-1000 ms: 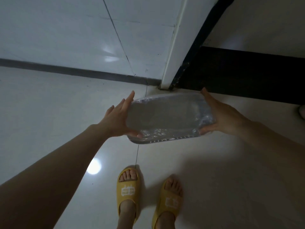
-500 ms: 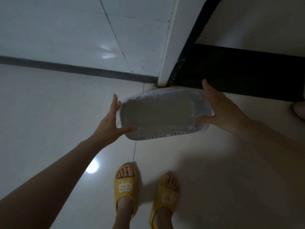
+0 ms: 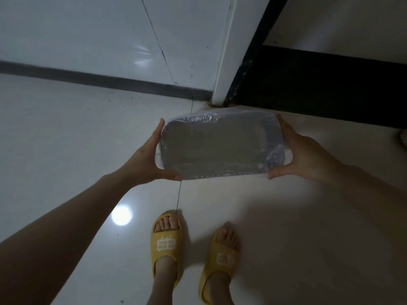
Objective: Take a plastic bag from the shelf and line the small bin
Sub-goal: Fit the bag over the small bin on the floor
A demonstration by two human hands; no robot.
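You are holding the small bin (image 3: 218,146) out in front of you, above the floor (image 3: 66,139), with one of your hands at each short end. Your left hand (image 3: 146,160) is spread flat against the left end, fingers pointing up along the rim and the thumb hooked under the near edge. Your right hand (image 3: 306,155) mirrors it on the right end, fingers up along the side and the thumb pressed in at the near corner. Neither hand is closed into a fist; both clamp the bin between palm and thumb.

The bin is a rounded grey rectangle, and you look down into its opening. The plastic bag (image 3: 275,155) is already on it: clear film wraps over the rim, crinkled and shiny along the far edge and bunched most thickly at the right end, just beside your right palm. In this dim light it is hard to tell how far the film reaches down inside.

Below the bin, your feet stand in yellow slippers (image 3: 167,241) on the pale tiles. Beyond it, a white door frame (image 3: 224,62) meets the floor, with a dark threshold (image 3: 319,84) to its right and a tiled wall (image 3: 88,36) to its left.
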